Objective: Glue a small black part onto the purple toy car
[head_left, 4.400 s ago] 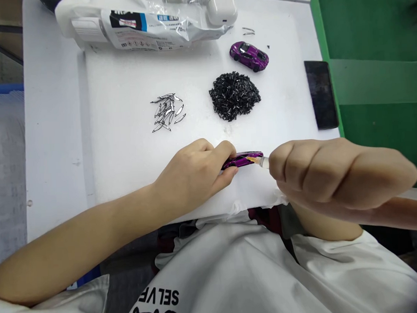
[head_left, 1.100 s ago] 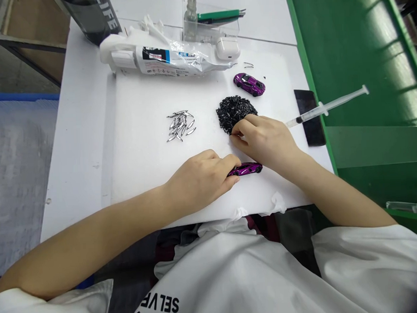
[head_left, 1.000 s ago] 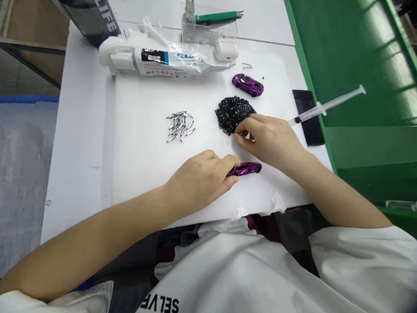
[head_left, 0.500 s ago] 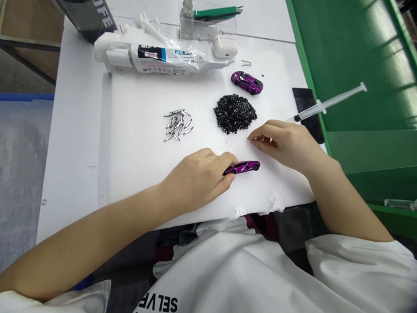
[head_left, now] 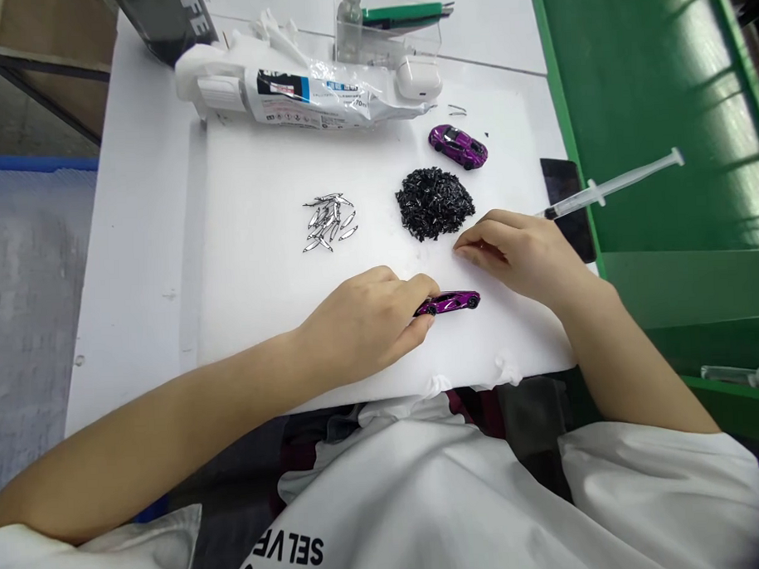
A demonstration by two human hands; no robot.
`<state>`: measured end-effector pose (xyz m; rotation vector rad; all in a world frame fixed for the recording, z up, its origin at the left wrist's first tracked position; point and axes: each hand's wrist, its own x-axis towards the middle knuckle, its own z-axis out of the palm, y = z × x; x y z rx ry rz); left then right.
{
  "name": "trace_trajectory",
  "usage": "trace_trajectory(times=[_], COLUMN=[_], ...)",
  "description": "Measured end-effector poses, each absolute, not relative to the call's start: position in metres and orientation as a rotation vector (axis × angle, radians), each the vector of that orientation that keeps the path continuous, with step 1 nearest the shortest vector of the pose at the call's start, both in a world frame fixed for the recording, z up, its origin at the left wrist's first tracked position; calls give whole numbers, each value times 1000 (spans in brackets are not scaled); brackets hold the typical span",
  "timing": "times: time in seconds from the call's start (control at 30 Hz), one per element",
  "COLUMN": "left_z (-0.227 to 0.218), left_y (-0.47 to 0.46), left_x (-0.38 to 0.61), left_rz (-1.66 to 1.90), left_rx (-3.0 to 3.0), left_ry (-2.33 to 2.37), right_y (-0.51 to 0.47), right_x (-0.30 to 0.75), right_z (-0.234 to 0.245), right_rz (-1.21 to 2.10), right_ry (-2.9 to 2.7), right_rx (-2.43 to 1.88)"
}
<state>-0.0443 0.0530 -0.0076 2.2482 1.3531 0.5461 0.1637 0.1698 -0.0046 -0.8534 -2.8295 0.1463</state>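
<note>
My left hand (head_left: pixel 368 322) grips a purple toy car (head_left: pixel 455 302) by one end between thumb and fingers. The car's side faces up toward me, and its held end is partly hidden. My right hand (head_left: pixel 521 250) is closed in a pinch over the white foam board (head_left: pixel 255 297), its fingertips just below a heap of small black plastic pieces (head_left: pixel 435 203). Whatever lies between those fingertips is too small or hidden to make out. A second purple toy car (head_left: pixel 458 146) rests above the heap. Left of the heap lie several thin silver slivers with black edges (head_left: pixel 331 222).
Along the back lie a white glue tube (head_left: pixel 323 95), a white earbud case (head_left: pixel 419 76) and a clear box (head_left: pixel 402 41) with green tweezers (head_left: pixel 404 15). A syringe (head_left: pixel 606 189) lies over a dark phone (head_left: pixel 570 220) at right. A dark bottle (head_left: pixel 168 26) stands back left.
The fingertips of my right hand have drawn closer together. My left hand keeps its hold on the toy car. The whole view has shifted slightly.
</note>
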Motion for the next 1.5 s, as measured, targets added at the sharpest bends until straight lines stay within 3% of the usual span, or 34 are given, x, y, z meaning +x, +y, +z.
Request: trace_trajectory(times=[0.13, 0.37, 1.03, 1.5], left_z=[-8, -10, -11, -10], left_y=[53, 54, 54, 53], left_x=[-45, -45, -43, -43], left_rz=[563, 593, 622, 603], left_rx=[2250, 2272, 2317, 2302], left_ry=[1354, 1341, 1349, 1340], right_y=[137, 108, 115, 122], right_x=[161, 157, 159, 162], right_z=[-1, -1, -9, -11], right_rz=[58, -46, -170, 99], right_ry=[-2586, -2533, -2540, -2512], right_rx=[-850, -411, -243, -183])
